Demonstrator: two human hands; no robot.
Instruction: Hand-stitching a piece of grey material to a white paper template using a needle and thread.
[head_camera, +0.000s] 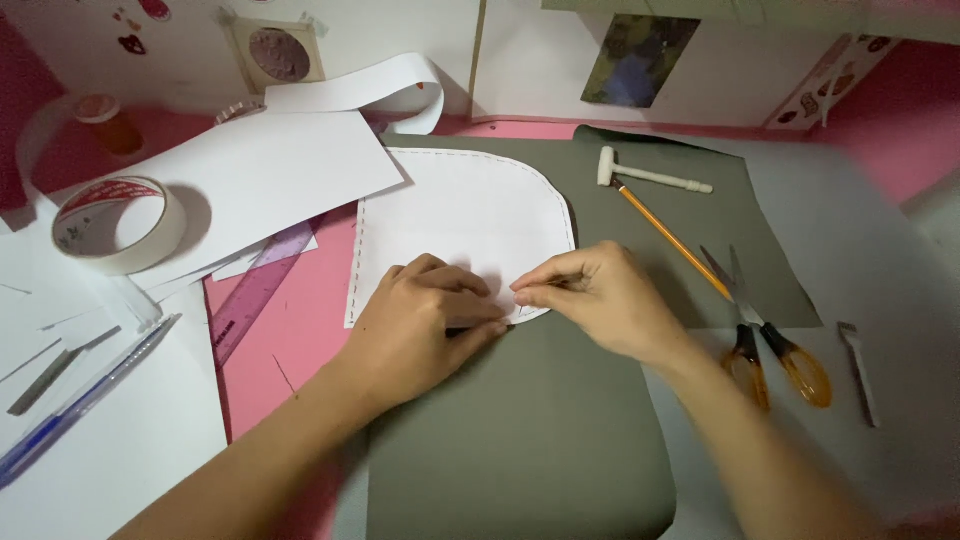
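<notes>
Partly hidden beneath both hands, the white paper pattern (462, 215) has its lower edge pinched by the right hand (600, 300) fingers and pressed flat by the left hand (425, 320) on grey felt (540, 420).

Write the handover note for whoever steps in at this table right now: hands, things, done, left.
Left hand: flat on the lower edge of the white paper pattern, pressing it onto the grey sheet.
Right hand: fingertips pinch the pattern's lower right corner.
Pattern: rounded corners, dashed line along its edge, lying on the grey sheet.
Nearby: scissors, pencil and small white mallet to the right; tape roll, ruler and pen to the left.
Done: pattern laid on the sheet.
Left: grey sheet shows no cut or traced outline.
</notes>
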